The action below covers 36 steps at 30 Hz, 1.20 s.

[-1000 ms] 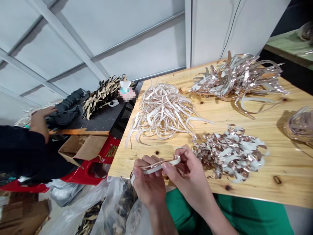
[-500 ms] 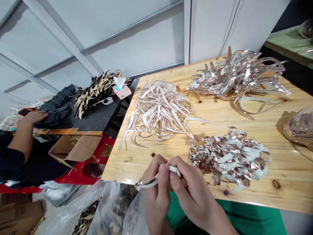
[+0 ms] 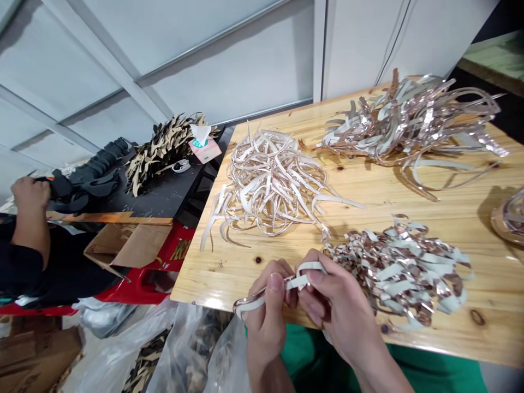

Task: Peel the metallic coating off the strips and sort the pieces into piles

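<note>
My left hand [image 3: 268, 316] and my right hand [image 3: 339, 308] meet over the near edge of a wooden table [image 3: 409, 185]. Together they pinch one curved white-and-rose-gold strip [image 3: 266, 292]; its left end curls past the table edge. Just right of my right hand lies a pile of short shiny cut strips [image 3: 403, 267]. Beyond my hands lies a heap of pale thin strips [image 3: 272, 185], and a heap of long metallic strips [image 3: 413, 117] sits at the far right.
Clear plastic bags [image 3: 184, 355] hang below the table edge. To the left, a black bench [image 3: 164, 194] carries tan and black cut pieces, a tissue pack [image 3: 202, 143] and black parts, where another person's hand [image 3: 28, 194] rests. A cardboard box [image 3: 131, 245] lies over something red.
My hands drew closer together along the strip and shifted slightly right. The other person's hand on the left pulled back toward the bench's left end. The view drifted a little.
</note>
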Tool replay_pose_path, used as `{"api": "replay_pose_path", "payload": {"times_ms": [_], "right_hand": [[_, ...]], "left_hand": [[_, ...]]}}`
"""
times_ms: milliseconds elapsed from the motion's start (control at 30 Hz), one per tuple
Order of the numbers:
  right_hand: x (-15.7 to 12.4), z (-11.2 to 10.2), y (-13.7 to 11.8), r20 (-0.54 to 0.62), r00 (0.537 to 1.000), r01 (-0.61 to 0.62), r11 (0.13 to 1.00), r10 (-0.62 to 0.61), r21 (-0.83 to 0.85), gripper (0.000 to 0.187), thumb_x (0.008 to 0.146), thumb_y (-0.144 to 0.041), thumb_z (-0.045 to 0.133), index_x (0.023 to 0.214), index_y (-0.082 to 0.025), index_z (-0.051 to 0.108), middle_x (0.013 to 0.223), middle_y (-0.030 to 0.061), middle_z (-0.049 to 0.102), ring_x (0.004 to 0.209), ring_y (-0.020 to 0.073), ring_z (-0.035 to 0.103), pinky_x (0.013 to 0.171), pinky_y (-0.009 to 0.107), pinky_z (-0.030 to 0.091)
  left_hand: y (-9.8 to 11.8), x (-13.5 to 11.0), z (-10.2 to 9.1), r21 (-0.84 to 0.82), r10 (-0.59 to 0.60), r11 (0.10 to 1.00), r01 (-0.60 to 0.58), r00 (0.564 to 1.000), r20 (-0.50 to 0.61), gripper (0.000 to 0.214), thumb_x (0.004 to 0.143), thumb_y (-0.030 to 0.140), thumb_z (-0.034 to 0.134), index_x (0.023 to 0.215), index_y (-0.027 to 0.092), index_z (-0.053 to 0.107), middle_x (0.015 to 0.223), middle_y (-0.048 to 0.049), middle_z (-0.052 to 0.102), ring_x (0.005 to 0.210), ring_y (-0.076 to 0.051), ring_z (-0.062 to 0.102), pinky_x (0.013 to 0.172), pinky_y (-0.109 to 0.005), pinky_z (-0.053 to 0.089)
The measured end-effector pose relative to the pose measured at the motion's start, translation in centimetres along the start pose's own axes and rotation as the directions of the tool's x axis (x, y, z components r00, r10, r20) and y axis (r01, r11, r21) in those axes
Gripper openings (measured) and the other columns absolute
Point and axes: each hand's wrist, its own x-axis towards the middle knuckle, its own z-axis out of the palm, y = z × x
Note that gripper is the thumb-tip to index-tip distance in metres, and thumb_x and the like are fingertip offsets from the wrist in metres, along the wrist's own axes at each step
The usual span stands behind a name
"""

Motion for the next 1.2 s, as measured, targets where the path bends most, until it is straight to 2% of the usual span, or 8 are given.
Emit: {"api": "replay_pose_path", "payload": {"times_ms": [100,233,467,700,967,1067,1133,1200], "right_hand": [[0.1,0.3,-0.7,-0.086,0.994,-0.055,0.989,0.067,0.135,0.027,0.096,-0.031,0.069,0.074,-0.020,0.057,0.054,-0.0081,0.042,0.048,0.0082,0.027,0.044,0.018,0.022],[0.3,0.4,-0.7,-0.080,0.994,-0.055,0.961,0.079,0.271,0.028,0.094,-0.029,0.071,0.072,-0.019,0.057,0.057,-0.0085,0.039,0.048,0.0072,0.024,0.044,0.016,0.027],[0.5,0.2,-0.6,0.030,1.000,-0.018,0.879,0.005,0.476,0.031,0.099,-0.023,0.066,0.071,-0.019,0.054,0.057,-0.0090,0.042,0.044,0.0065,0.022,0.047,0.017,0.036],[0.5,0.6,-1.3,-0.007,1.000,-0.006,0.826,0.011,0.563,0.030,0.097,-0.023,0.071,0.070,-0.018,0.057,0.057,-0.0093,0.044,0.044,0.0067,0.024,0.048,0.017,0.045],[0.4,1.2,-1.0,-0.152,0.982,0.172,0.866,-0.113,0.469,0.027,0.095,-0.022,0.072,0.071,-0.019,0.060,0.060,-0.0077,0.043,0.050,0.0090,0.043,0.053,0.020,0.052],[0.4,1.5,-0.6,-0.220,0.947,0.294,0.908,-0.234,0.299,0.017,0.094,-0.026,0.075,0.079,-0.020,0.070,0.077,-0.0019,0.060,0.071,0.0126,0.060,0.068,0.023,0.059],[0.5,1.6,-0.3,-0.193,0.946,0.297,0.933,-0.258,0.206,0.011,0.095,-0.029,0.075,0.087,-0.022,0.075,0.094,0.0021,0.069,0.085,0.0164,0.067,0.079,0.028,0.061],[0.5,1.7,0.0,-0.128,0.965,0.247,0.956,-0.228,0.161,0.013,0.100,-0.032,0.072,0.091,-0.024,0.077,0.096,0.0045,0.073,0.088,0.0190,0.070,0.084,0.032,0.062]], "left_hand": [[-0.3,0.3,0.0,-0.167,0.041,0.986,-0.018,0.990,0.137,0.044,0.114,0.039,0.045,0.075,0.021,0.055,0.067,0.0015,0.045,0.059,-0.014,0.035,0.061,-0.029,0.036],[-0.4,0.4,-0.3,-0.231,0.065,0.973,-0.028,0.986,0.156,0.041,0.113,0.039,0.047,0.077,0.021,0.055,0.064,0.0017,0.044,0.061,-0.015,0.039,0.065,-0.030,0.038],[-0.2,0.2,-1.6,-0.138,0.028,0.990,-0.001,0.980,0.195,0.040,0.113,0.041,0.046,0.081,0.021,0.057,0.069,-0.0007,0.050,0.065,-0.017,0.048,0.069,-0.033,0.041],[-0.1,-0.1,-2.7,-0.001,0.003,1.000,-0.003,0.975,0.221,0.040,0.115,0.038,0.044,0.081,0.021,0.058,0.075,-0.0024,0.055,0.072,-0.018,0.052,0.070,-0.033,0.039],[-0.1,-0.2,-3.2,-0.042,0.048,0.998,-0.041,0.983,0.176,0.039,0.115,0.036,0.044,0.083,0.020,0.059,0.075,-0.0017,0.055,0.070,-0.017,0.051,0.068,-0.032,0.038],[0.3,-0.1,-3.1,-0.087,0.101,0.992,-0.095,0.992,0.074,0.038,0.114,0.039,0.045,0.083,0.021,0.060,0.073,-0.0010,0.056,0.073,-0.018,0.055,0.072,-0.033,0.042],[0.6,0.0,-3.0,-0.041,0.075,0.996,-0.075,0.997,0.000,0.040,0.113,0.044,0.046,0.085,0.022,0.065,0.076,-0.0023,0.060,0.076,-0.020,0.058,0.075,-0.034,0.044],[0.6,0.0,-2.9,-0.019,0.034,0.999,-0.035,0.998,-0.051,0.040,0.110,0.050,0.050,0.090,0.021,0.070,0.081,-0.0040,0.064,0.078,-0.020,0.060,0.074,-0.033,0.045]]}}
